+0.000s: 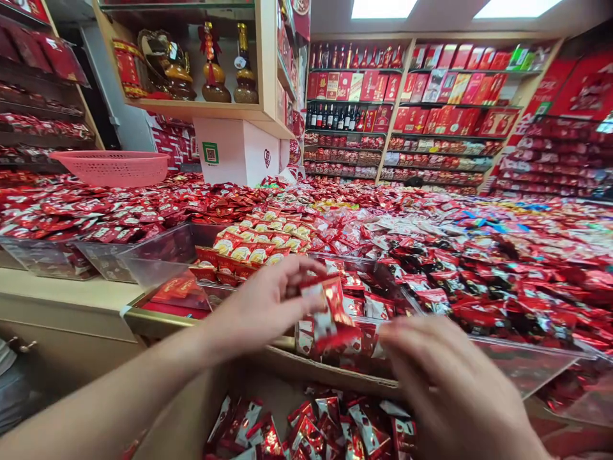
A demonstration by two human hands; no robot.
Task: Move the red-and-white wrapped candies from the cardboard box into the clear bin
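Note:
In the head view, my left hand (268, 306) pinches a red and white wrapped packet (328, 310) between thumb and fingers, over the front of a clear bin (517, 364). Similar red and white packets (378, 306) lie in the bin behind it. To the right, my right hand (445, 370) is blurred, its fingers bent and pointing left near the bin's front wall; what its fingertips hold, if anything, is hidden. Below both hands is an open cardboard box (335, 372) with several red and white packets (306, 437) inside.
Gold and red packets (258, 246) are stacked left of centre. Red envelopes (179, 291) lie in a clear compartment. A pink basket (115, 167) rests on heaped packets at the left. A wooden cabinet (191, 112) overhangs the display, and stocked shelves (407, 118) line the back wall.

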